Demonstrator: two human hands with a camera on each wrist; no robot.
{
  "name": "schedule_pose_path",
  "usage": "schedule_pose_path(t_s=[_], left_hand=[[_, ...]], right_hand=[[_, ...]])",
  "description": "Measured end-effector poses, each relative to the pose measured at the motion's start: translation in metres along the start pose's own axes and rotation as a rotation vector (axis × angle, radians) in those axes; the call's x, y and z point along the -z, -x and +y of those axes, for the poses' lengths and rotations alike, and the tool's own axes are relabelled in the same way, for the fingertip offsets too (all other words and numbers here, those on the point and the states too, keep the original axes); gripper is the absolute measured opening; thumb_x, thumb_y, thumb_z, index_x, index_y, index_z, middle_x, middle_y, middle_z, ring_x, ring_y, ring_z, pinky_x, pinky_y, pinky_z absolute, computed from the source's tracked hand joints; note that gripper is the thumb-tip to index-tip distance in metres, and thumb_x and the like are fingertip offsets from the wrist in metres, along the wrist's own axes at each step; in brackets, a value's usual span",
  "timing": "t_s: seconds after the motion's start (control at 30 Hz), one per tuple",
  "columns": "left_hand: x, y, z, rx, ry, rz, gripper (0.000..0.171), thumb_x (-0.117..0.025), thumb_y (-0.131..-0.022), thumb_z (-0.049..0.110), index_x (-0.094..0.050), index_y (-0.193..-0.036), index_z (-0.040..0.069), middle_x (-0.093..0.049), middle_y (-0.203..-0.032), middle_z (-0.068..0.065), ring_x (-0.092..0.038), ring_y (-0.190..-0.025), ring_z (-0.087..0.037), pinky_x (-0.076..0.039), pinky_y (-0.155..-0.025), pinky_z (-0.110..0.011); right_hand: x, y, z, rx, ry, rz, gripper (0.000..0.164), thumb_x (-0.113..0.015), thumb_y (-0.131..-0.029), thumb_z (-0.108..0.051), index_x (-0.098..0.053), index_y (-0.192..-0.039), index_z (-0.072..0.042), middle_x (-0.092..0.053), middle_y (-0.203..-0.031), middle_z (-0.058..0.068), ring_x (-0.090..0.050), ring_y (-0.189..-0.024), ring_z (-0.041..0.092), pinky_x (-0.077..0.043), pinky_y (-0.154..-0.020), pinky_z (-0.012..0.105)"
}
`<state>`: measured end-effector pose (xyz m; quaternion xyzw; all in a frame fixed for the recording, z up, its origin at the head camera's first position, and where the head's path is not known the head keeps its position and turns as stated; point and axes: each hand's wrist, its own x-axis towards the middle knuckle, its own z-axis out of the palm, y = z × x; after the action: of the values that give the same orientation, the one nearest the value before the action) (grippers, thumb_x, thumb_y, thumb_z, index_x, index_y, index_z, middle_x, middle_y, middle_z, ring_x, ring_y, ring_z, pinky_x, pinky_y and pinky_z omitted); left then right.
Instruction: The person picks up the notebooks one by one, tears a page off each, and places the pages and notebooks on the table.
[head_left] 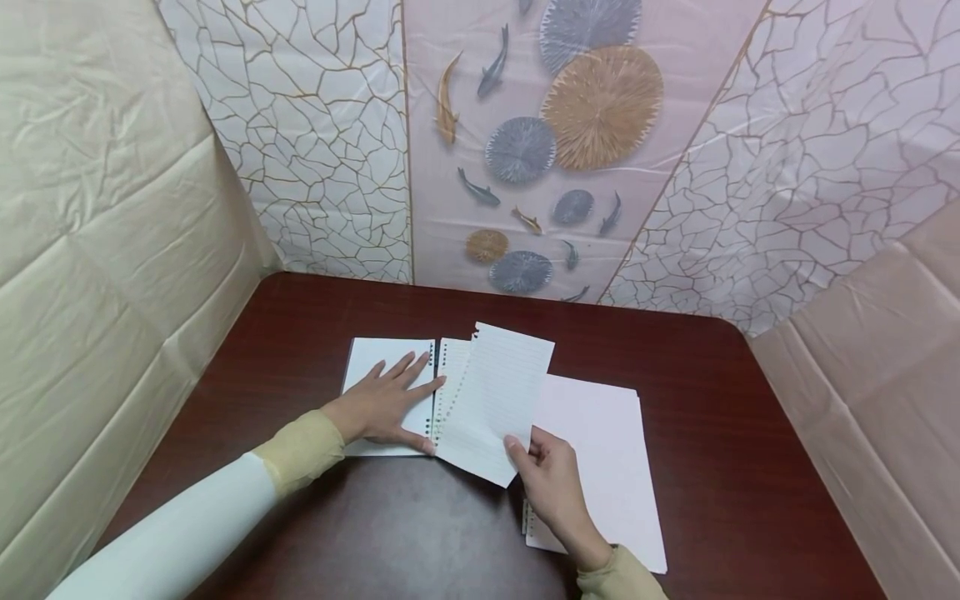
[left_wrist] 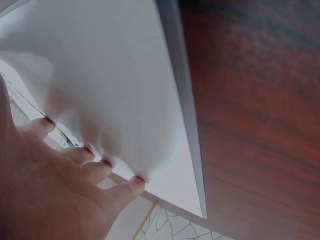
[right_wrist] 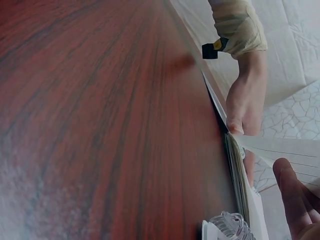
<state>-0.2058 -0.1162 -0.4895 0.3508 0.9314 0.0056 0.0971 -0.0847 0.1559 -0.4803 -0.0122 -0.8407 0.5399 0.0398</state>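
Note:
A small loose-leaf notebook (head_left: 375, 352) lies spread on the table, with holes along its middle. My left hand (head_left: 382, 407) rests flat on its left page, fingers spread toward the binding; the left wrist view also shows the white page (left_wrist: 115, 65) under these fingers. At the lower right corner of a lined sheet (head_left: 498, 383), my right hand (head_left: 553, 479) pinches the paper between thumb and fingers. The sheet is lifted and slanted over the right-hand pages (head_left: 452, 354), its punched edge angled off the binding at the top. Whether its lower end is still attached I cannot tell.
Right of the notebook lies a larger white pad (head_left: 600, 450), partly behind my right hand. A clear coil binding (right_wrist: 232, 225) shows in the right wrist view. The dark red wooden table (head_left: 360, 525) ends at a patterned cloth wall (head_left: 480, 225).

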Motion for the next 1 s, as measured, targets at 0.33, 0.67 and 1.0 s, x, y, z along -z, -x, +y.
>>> schedule_pose_path(t_s=[0.33,0.67,1.0], left_hand=[[0.0005,0.0,-0.0019,-0.005,0.021,-0.02,0.116,-0.041,-0.072,0.098,-0.02,-0.163,0.029,-0.005,-0.171,-0.017,-0.004,-0.154,-0.037,-0.021,-0.118,-0.068],[-0.0003,0.0009,-0.005,0.004,0.027,0.013,0.12,-0.041,-0.069,0.1,-0.018,-0.164,0.029,-0.003,-0.171,-0.014,-0.005,-0.154,-0.035,-0.022,-0.118,-0.067],[-0.0027,-0.0007,-0.0059,-0.015,-0.016,0.117,0.119,-0.044,-0.07,0.098,-0.019,-0.164,0.029,-0.007,-0.171,-0.013,-0.006,-0.154,-0.035,-0.025,-0.118,-0.066]], right_hand=[[0.0002,-0.0004,0.0015,-0.019,-0.031,-0.004,0.022,-0.065,-0.101,-0.012,-0.072,-0.12,-0.002,-0.081,-0.085,0.006,-0.071,-0.065,0.012,-0.048,-0.046,0.022],[0.0003,-0.0031,0.0028,-0.03,-0.01,-0.001,0.021,-0.065,-0.1,-0.013,-0.072,-0.117,-0.001,-0.08,-0.082,0.007,-0.067,-0.059,0.011,-0.045,-0.043,0.02],[-0.0012,-0.0054,0.0033,-0.037,-0.019,-0.014,0.026,-0.064,-0.101,-0.013,-0.069,-0.123,0.001,-0.081,-0.091,0.01,-0.075,-0.077,0.011,-0.059,-0.058,0.023]])
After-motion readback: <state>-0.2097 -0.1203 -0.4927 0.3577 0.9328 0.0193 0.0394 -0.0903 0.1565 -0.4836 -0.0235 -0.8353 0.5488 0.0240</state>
